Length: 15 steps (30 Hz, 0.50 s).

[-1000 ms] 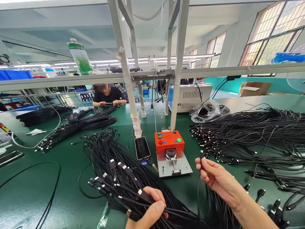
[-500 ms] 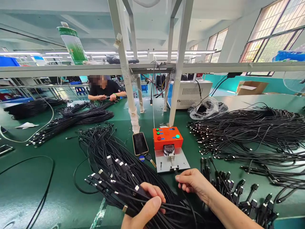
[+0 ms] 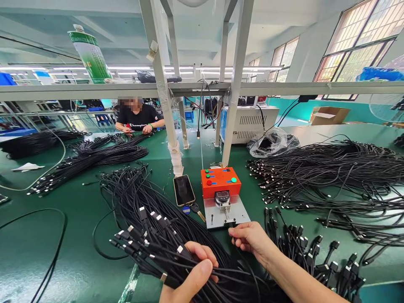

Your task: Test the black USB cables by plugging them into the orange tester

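Left hand (image 3: pixel 198 270): fingers curled round cable bundle (image 3: pixel 170 256), nearer than orange box (image 3: pixel 221 183) and left of it. Bundle likely limp, weighty; support just behind connectors (image 3: pixel 143 213). Right hand (image 3: pixel 244 235): fingers pinched on single cable (image 3: pixel 253 273), in front of box, at near edge of metal plate (image 3: pixel 240 210). Cable probably light, flexible; best held near end.

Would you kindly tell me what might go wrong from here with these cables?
The right hand holds a cable at the front edge of the metal plate; if angled badly, its end might catch there.

The left hand grips a bundle with plugs at uneven lengths, so one could slip out or tangle with the pile behind.

The key lies close to that pile, so a dragged cable might snag it.
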Tool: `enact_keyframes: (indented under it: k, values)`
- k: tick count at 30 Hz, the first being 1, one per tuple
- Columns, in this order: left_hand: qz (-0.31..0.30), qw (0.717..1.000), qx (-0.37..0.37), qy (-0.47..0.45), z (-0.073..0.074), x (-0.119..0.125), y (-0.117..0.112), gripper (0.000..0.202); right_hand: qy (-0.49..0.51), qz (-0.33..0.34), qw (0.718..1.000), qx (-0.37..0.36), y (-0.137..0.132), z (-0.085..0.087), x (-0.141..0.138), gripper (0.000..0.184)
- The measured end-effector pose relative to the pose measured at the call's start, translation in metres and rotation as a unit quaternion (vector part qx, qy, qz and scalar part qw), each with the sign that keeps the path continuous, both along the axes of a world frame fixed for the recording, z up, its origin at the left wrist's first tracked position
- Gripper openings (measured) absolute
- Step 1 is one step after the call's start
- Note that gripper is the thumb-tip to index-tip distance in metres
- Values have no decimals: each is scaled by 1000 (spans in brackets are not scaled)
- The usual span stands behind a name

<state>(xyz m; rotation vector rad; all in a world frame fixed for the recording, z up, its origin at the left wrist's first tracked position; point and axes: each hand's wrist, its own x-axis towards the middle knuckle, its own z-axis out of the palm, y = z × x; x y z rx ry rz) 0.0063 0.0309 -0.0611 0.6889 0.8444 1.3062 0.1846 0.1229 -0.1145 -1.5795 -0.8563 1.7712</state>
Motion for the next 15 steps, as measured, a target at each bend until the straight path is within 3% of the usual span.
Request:
enact_keyframes:
  k: [9,15]
  values:
    - [-1,1000,25,6,-6,1,4,17,6,1,1000,-4,-2,1,1,19]
    - [4,1000,21,-7,-2,3,4,18,6,2,1000,-3,-1,1,2,19]
